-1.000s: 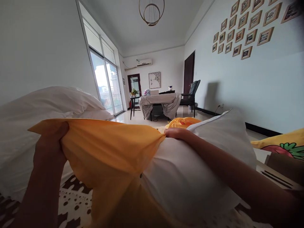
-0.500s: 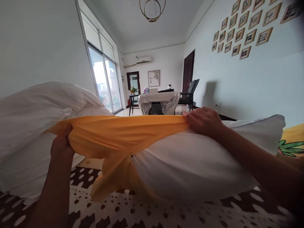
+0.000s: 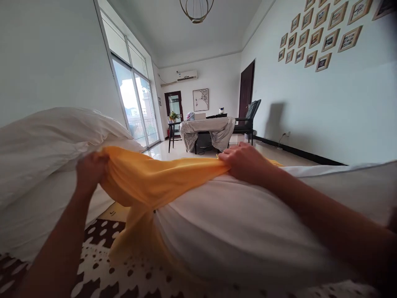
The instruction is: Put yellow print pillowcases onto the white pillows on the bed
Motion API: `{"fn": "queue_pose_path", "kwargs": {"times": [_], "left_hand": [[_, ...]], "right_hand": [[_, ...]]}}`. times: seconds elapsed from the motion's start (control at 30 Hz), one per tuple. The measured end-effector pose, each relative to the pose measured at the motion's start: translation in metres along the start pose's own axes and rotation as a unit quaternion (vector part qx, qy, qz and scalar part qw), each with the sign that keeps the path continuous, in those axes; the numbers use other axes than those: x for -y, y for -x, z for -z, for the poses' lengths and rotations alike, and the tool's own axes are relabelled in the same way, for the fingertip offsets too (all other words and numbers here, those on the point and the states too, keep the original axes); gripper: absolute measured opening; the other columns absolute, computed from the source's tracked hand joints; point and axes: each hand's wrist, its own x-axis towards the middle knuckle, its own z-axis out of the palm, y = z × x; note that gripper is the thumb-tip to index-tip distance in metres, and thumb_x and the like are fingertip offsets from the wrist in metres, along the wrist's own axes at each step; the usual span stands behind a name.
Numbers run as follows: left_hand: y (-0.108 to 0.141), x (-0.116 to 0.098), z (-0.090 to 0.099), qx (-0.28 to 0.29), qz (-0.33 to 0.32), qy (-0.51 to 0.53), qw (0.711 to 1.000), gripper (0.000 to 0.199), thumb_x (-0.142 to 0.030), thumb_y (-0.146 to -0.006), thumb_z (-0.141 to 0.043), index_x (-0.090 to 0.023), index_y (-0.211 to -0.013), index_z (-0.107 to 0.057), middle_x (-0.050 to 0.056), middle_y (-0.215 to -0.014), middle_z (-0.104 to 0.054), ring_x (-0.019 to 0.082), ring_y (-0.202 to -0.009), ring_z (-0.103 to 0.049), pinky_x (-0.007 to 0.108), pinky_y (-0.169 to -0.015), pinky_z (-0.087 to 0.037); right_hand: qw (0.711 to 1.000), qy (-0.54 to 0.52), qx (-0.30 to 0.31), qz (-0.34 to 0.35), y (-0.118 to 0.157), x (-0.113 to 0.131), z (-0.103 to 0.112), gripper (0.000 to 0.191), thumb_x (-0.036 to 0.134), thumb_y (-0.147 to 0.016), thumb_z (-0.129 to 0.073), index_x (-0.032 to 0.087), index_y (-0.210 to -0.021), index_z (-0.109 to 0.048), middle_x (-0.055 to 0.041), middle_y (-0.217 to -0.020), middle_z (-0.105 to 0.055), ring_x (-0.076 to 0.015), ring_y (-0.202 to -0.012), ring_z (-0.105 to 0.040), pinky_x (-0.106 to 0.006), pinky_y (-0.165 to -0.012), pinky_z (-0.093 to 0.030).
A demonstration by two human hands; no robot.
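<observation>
A yellow pillowcase [image 3: 155, 174] stretches between my two hands and covers the left part of a white pillow [image 3: 248, 223]. My left hand [image 3: 91, 169], slightly blurred, is closed on the pillowcase's left end. Closed over its upper edge, where yellow fabric meets the white pillow, is my right hand [image 3: 243, 161]. Below, a loose flap of the yellow fabric hangs down, with a small dark spot at the gathered point. The pillow's right part extends bare beneath my right forearm.
White pillows [image 3: 56, 140] are piled at the left. Underneath lies a brown-and-white spotted cover [image 3: 105, 265]. Farther off stand a plastic-draped table [image 3: 206, 125], a black chair [image 3: 248, 120] and a plant [image 3: 173, 116] on a small stand. Glass doors [image 3: 133, 99] line the left wall.
My right hand has moved left and slightly down, and my left hand has risen a little, so the stretched pillowcase is shorter and slacker. The white pillow has shifted, its right end reaching farther right.
</observation>
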Motion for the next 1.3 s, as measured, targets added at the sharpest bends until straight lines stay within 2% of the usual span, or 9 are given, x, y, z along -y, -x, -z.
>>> {"fn": "queue_pose_path", "kwargs": {"times": [0.1,0.17,0.23,0.3,0.4,0.63,0.77,0.87,1.3], "left_hand": [[0.03,0.012,-0.014,-0.048,-0.085,-0.161,0.982,0.028,-0.016,-0.066,-0.066,-0.013,-0.093,-0.058,0.009,-0.102,-0.056,0.039,-0.119,-0.039,0.06,-0.101,-0.024],[0.061,0.011,-0.02,-0.055,-0.269,-0.261,0.925,0.043,-0.02,-0.076,-0.058,-0.013,-0.117,-0.048,0.013,-0.124,-0.048,0.038,-0.121,-0.038,0.06,-0.101,-0.026],[0.095,0.0,-0.03,0.04,-0.46,-0.249,0.851,0.035,-0.022,-0.083,-0.049,-0.016,-0.118,-0.046,0.008,-0.114,-0.054,0.029,-0.109,-0.05,0.048,-0.099,-0.037],[0.127,-0.016,-0.047,0.199,-0.524,-0.255,0.788,0.038,-0.023,-0.082,-0.051,-0.018,-0.119,-0.045,0.008,-0.108,-0.057,0.025,-0.101,-0.054,0.039,-0.091,-0.044],[0.156,-0.037,-0.078,0.262,-0.491,-0.345,0.756,0.03,-0.018,-0.08,-0.049,-0.017,-0.109,-0.052,0.009,-0.101,-0.059,0.026,-0.095,-0.054,0.04,-0.083,-0.046],[0.156,-0.032,-0.113,0.267,-0.406,-0.422,0.765,0.017,-0.01,-0.083,-0.045,-0.019,-0.092,-0.055,0.005,-0.089,-0.061,0.024,-0.086,-0.057,0.033,-0.062,-0.043],[0.151,-0.023,-0.12,0.264,-0.379,-0.416,0.783,0.017,-0.011,-0.085,-0.045,-0.019,-0.094,-0.056,0.005,-0.085,-0.062,0.022,-0.083,-0.059,0.031,-0.062,-0.04],[0.153,-0.018,-0.128,0.268,-0.367,-0.403,0.794,0.015,-0.014,-0.085,-0.047,-0.021,-0.094,-0.057,0.003,-0.084,-0.063,0.022,-0.082,-0.06,0.03,-0.06,-0.038],[0.183,0.016,-0.143,0.347,-0.411,-0.441,0.719,0.028,-0.008,-0.085,-0.038,-0.022,-0.102,-0.056,0.005,-0.085,-0.062,0.021,-0.072,-0.063,0.028,-0.054,-0.036]], "right_hand": [[0.999,0.025,-0.028,0.005,-0.015,0.01,-0.015,0.019,0.01,-0.08,-0.046,0.014,-0.086,-0.064,-0.01,-0.082,-0.066,-0.0216,-0.079,-0.06,-0.034,-0.072,-0.031],[0.999,0.025,-0.035,0.003,-0.023,0.01,-0.02,0.018,0.011,-0.08,-0.047,0.013,-0.087,-0.064,-0.011,-0.083,-0.066,-0.0224,-0.08,-0.06,-0.034,-0.073,-0.031],[1.0,0.005,-0.026,0.007,-0.028,0.009,-0.021,0.017,0.014,-0.08,-0.049,0.013,-0.087,-0.065,-0.0107,-0.084,-0.066,-0.0223,-0.081,-0.06,-0.033,-0.073,-0.031],[0.999,-0.031,-0.016,0.012,-0.03,0.009,-0.019,0.016,0.018,-0.082,-0.051,0.014,-0.086,-0.066,-0.0096,-0.085,-0.067,-0.0211,-0.082,-0.06,-0.032,-0.073,-0.031],[0.997,-0.072,-0.007,0.004,-0.024,0.011,-0.013,0.017,0.019,-0.082,-0.051,0.016,-0.083,-0.068,-0.0079,-0.085,-0.067,-0.0199,-0.083,-0.06,-0.032,-0.074,-0.031],[0.989,-0.147,-0.035,-0.004,0.02,0.045,-0.004,0.031,0.031,-0.094,-0.041,0.016,-0.108,-0.063,-0.0112,-0.1,-0.067,-0.0234,-0.093,-0.06,-0.036,-0.083,-0.037],[0.989,-0.126,-0.07,0.034,0.042,0.084,-0.026,0.07,0.06,-0.077,-0.059,0.022,-0.135,-0.045,-0.0204,-0.139,-0.043,-0.041,-0.123,-0.042,-0.055,-0.096,-0.029],[0.993,-0.096,-0.066,0.032,0.038,0.105,-0.051,0.083,0.064,-0.07,-0.064,0.019,-0.137,-0.043,-0.0257,-0.142,-0.037,-0.0453,-0.124,-0.037,-0.059,-0.096,-0.027],[0.986,-0.168,-0.006,-0.025,-0.019,0.106,-0.105,0.033,0.031,-0.09,-0.041,0.016,-0.105,-0.066,-0.0166,-0.101,-0.066,-0.0297,-0.097,-0.055,-0.045,-0.085,-0.036]]}}
